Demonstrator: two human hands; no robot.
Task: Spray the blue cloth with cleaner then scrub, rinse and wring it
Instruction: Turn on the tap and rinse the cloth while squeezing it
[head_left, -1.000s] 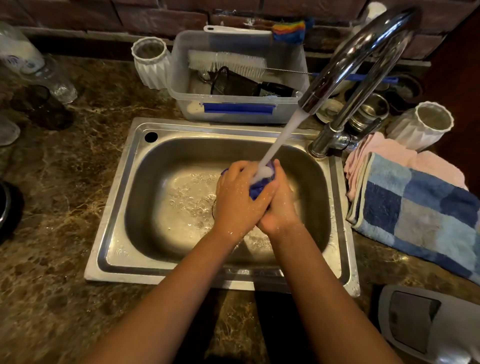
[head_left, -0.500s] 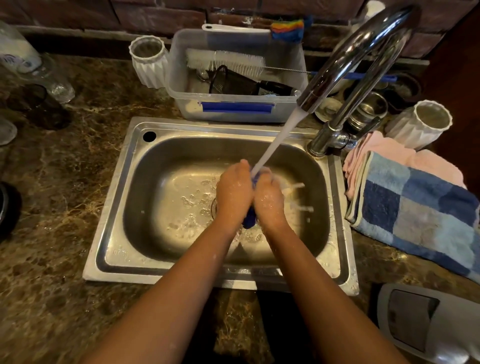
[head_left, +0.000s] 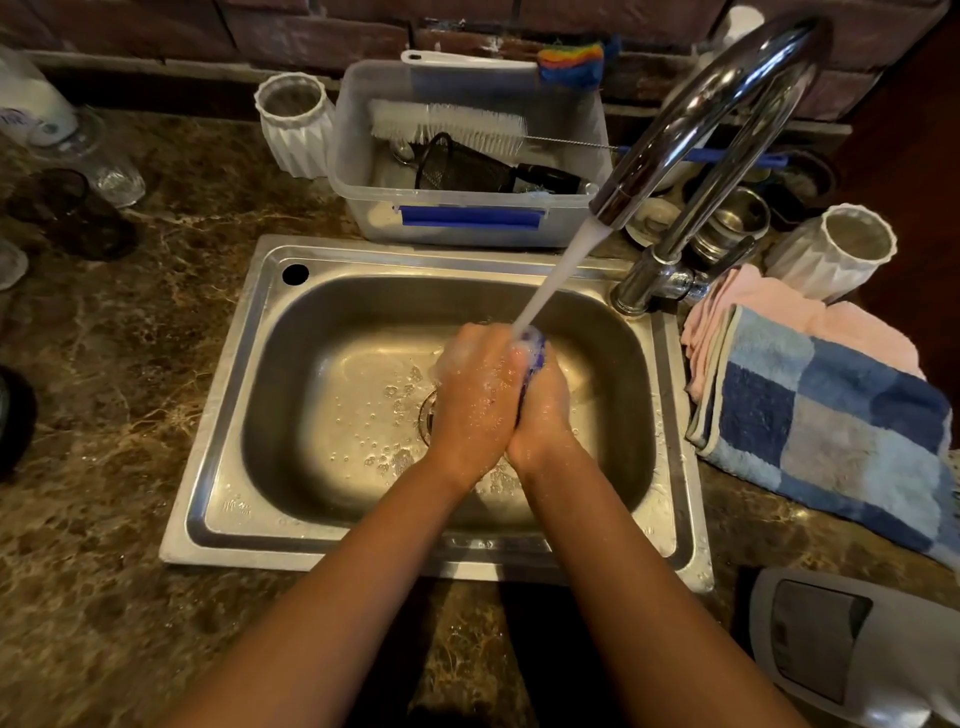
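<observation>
The blue cloth (head_left: 535, 358) is bunched into a small wad between my palms, only a thin blue strip showing. My left hand (head_left: 475, 395) and my right hand (head_left: 545, 415) press together around it over the steel sink (head_left: 249, 415), both wet and soapy. Water streams from the chrome tap (head_left: 691, 119) straight onto the cloth's top edge. Foam bubbles lie on the sink floor left of the drain.
A clear plastic tub (head_left: 467, 156) with brushes stands behind the sink. Two white ribbed cups (head_left: 296, 124) (head_left: 831, 249) flank it. A pink towel (head_left: 753, 312) and a blue checked towel (head_left: 831, 426) lie on the right counter. A white device (head_left: 852, 649) sits front right.
My hands have kept rubbing the cloth under the stream, shifting from clasped to palm-against-palm; less of the blue cloth shows now.
</observation>
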